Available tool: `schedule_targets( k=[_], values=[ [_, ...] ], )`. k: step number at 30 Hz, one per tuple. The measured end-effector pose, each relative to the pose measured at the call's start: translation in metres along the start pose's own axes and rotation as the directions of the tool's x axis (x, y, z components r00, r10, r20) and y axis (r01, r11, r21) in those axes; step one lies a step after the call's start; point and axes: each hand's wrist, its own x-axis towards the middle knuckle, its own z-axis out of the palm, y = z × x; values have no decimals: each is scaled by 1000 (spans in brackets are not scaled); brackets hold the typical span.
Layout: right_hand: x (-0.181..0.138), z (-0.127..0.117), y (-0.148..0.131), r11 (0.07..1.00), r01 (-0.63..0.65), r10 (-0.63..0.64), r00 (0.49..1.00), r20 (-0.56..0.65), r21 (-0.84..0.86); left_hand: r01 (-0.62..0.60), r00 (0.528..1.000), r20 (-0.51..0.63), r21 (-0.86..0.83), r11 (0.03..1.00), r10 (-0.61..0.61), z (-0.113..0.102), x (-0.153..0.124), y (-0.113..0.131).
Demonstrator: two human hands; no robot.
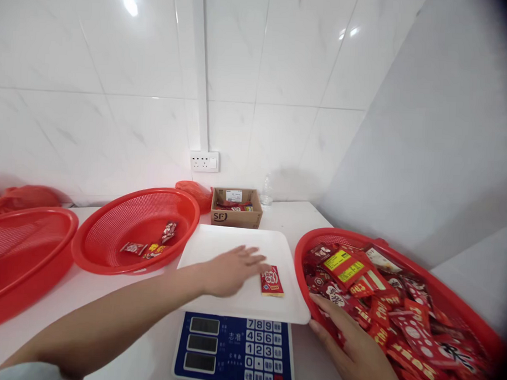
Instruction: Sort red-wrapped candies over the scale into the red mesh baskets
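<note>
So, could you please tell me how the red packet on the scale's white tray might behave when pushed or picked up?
The red packet looks thin, so it is probably light. Its flat base and the tray's smooth-looking surface suggest it may slide easily. Lying flat, it seems unlikely to roll or tip.

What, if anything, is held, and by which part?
The right hand grips the rightmost red basket by its left rim; the left hand, open, holds nothing.
</note>
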Motion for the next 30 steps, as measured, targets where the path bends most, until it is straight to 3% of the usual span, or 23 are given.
schedule_targets(
  k=[3,9,14,18,21,24,25,27,30],
  values=[
    [-1,-1,-2,1000,4,-4,1000,-9,7,-142,988,43,-63,988,145,6,23,19],
    [-1,-2,-3,1000,16,-15,1000,-17,3,-107,994,-20,-1,994,107,10,33,11],
    [-1,0,3,999,40,-40,998,-55,2,117,990,-81,22,993,-114,20,10,0],
    [-2,1,4,999,41,-39,998,-54,23,368,921,-138,0,930,-364,10,-22,-7],
    [-3,-1,0,999,33,-31,998,-49,38,530,819,-234,-37,847,-523,-10,-55,-14],
    [-4,-4,-10,999,29,-27,999,-34,47,690,638,-366,-120,714,-678,-22,-93,-29],
    [-4,-6,-14,998,26,-24,999,-35,54,725,584,-384,-148,672,-715,-21,-104,-35],
    [-5,-11,-21,996,22,-20,1000,-21,81,818,415,-451,-195,541,-790,-10,-121,-47],
    [-5,-25,-25,988,-29,25,999,26,154,821,254,-595,-284,496,-762,20,-134,-48]
  ],
)
